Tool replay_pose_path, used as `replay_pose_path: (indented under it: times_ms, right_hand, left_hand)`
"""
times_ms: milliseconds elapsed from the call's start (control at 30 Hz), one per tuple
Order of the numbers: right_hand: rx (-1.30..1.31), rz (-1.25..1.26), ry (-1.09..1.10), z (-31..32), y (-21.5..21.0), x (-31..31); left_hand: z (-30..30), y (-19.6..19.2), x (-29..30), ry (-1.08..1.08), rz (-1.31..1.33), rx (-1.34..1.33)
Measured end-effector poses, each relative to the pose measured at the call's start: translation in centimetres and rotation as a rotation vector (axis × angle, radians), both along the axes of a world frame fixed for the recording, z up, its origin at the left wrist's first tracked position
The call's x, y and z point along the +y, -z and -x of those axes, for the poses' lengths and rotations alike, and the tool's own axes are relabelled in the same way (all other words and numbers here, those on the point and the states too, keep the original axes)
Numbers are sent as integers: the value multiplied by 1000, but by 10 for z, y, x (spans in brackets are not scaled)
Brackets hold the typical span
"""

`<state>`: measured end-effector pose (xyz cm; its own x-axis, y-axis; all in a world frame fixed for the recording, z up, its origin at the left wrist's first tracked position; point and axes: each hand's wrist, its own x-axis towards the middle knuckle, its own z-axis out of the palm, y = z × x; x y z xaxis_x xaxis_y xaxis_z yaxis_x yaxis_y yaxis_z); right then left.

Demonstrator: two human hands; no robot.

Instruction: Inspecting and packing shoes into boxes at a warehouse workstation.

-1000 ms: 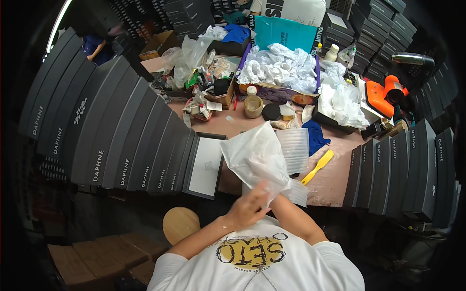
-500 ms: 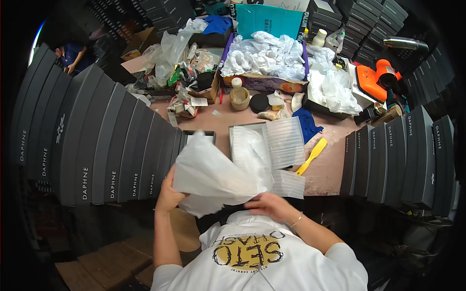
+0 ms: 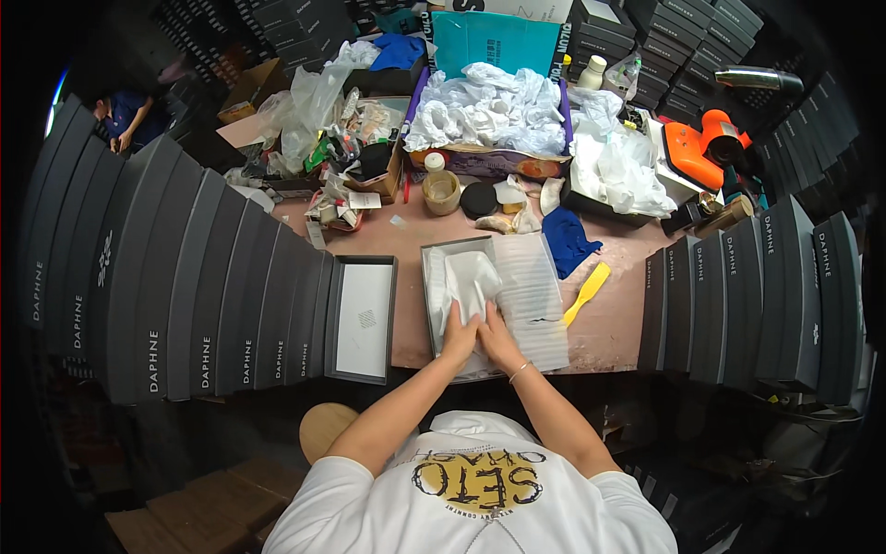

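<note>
A bundle in white tissue paper point(image 3: 471, 277) lies in a grey open shoe box point(image 3: 426, 268) in front of me; what is inside the wrap is hidden. My left hand point(image 3: 459, 338) and my right hand point(image 3: 498, 340) come together at its near end, side by side, with fingers closed around the paper. Under my right hand and over the box's right side spreads a translucent ribbed packing sheet point(image 3: 531, 286). Left of the box stands a grey box lid or tray point(image 3: 392, 286) with a white inside.
Rows of upright grey shoe boxes point(image 3: 175, 295) point(image 3: 729, 295) flank the table. A yellow brush-like tool point(image 3: 588, 291) and a blue cloth point(image 3: 568, 242) lie to the right. Behind are a jar point(image 3: 441, 192) and a carton of crumpled white paper point(image 3: 489, 111). Another person point(image 3: 125, 115) is far left.
The loose white tissue, held up before my body, is now down in the box as a bundle. Both hands have moved forward and together onto it. The white-bottomed tray at left is uncovered.
</note>
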<state>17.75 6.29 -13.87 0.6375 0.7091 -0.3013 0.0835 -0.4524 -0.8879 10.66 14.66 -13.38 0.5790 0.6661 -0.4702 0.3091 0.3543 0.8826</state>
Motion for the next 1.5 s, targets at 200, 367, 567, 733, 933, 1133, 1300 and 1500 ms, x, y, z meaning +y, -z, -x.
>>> replay_pose_path:
  times_ms: [200, 367, 567, 733, 933, 1133, 1300, 1500]
  right_hand:
    - [546, 137, -261, -2, -100, -102]
    - [-207, 200, -331, -28, -15, -156]
    - [-552, -150, 24, -30, -6, -36]
    - [-895, -40, -680, 17, -49, 26]
    - [-513, -243, -383, 3, -51, 15]
    - [671, -515, 85, -52, -84, -42]
    - [97, -122, -3, -47, -49, -64]
    - [-244, 86, 56, -21, -26, -12]
  left_hand:
    - [-4, 8, -9, 227, -258, 159]
    - [6, -31, 9, 378, -310, 10]
    - [119, -44, 56, -94, -1051, 401]
    - [205, 31, 84, 337, -850, 549]
    - [169, -166, 65, 32, -236, -202]
    - [86, -139, 5, -98, 412, -597]
    - [106, -50, -8, 180, -933, 117]
    - [107, -15, 28, 84, -55, 30]
